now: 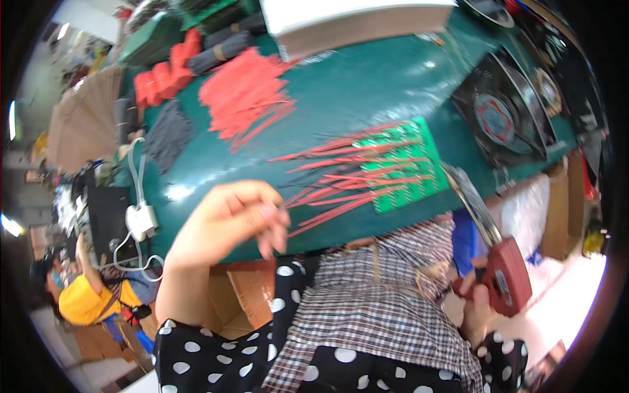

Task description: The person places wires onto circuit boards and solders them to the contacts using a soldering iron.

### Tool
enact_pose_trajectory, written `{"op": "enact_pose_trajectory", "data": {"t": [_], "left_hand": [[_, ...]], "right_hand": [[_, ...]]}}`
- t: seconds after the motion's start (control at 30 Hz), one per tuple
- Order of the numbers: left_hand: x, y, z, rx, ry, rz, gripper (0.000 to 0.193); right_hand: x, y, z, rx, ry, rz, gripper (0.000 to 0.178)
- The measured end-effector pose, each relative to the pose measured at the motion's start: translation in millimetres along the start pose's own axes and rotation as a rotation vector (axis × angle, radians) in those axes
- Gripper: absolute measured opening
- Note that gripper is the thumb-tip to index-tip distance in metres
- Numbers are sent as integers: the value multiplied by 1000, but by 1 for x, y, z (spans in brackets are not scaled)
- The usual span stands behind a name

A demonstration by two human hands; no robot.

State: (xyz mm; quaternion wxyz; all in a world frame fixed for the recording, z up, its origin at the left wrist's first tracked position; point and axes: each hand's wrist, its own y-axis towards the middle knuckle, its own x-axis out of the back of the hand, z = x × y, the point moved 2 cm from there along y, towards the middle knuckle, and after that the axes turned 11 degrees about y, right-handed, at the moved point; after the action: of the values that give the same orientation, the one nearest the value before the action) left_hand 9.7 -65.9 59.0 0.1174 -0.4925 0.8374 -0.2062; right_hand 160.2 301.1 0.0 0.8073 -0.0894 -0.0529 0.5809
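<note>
A green circuit board panel (429, 150) lies on the table right of centre. Red wires (341, 160), with a few dark ones among them, run from it to the left. My left hand (232, 219) hovers at the wires' loose ends, fingers curled and thumb bent in; blur hides what, if anything, is pinched there. At the lower right my right hand (477, 298) grips a dark red soldering gun (511, 278). Its long metal barrel (475, 206) points up and left, its end close to the board's right edge.
Behind lie a pile of red wires (242, 92), a dark wire pile (168, 134) and red bundles (171, 72). A white box (354, 33) stands at the far edge, a black fan (501, 114) at right. A white power adapter (141, 221) hangs left; a person in yellow (85, 298) sits beyond.
</note>
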Motion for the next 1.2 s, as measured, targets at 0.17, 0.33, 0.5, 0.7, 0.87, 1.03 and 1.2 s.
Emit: {"op": "enact_pose_trajectory", "data": {"t": [0.17,0.33,0.5,0.7,0.87,1.03,1.2], "left_hand": [[-83,32,-19,197,-67,545,15],[-98,44,-12,219,-77,625,12],[-104,49,2,216,-138,607,13],[-90,49,-9,120,-156,457,14],[-54,37,-61,-558,506,-256,6],[-82,39,-15,-1191,1336,-412,27],[-76,47,16,-1159,1307,-341,35]], "right_hand": [[-47,35,7,347,-435,156,44],[-77,54,27,1025,-428,389,42],[-73,50,19,1056,-375,97,36],[-48,45,13,926,-517,320,40],[-26,4,69,727,-833,313,34],[-4,-10,26,258,-568,382,58],[-7,-16,7,-266,-243,285,48]]}}
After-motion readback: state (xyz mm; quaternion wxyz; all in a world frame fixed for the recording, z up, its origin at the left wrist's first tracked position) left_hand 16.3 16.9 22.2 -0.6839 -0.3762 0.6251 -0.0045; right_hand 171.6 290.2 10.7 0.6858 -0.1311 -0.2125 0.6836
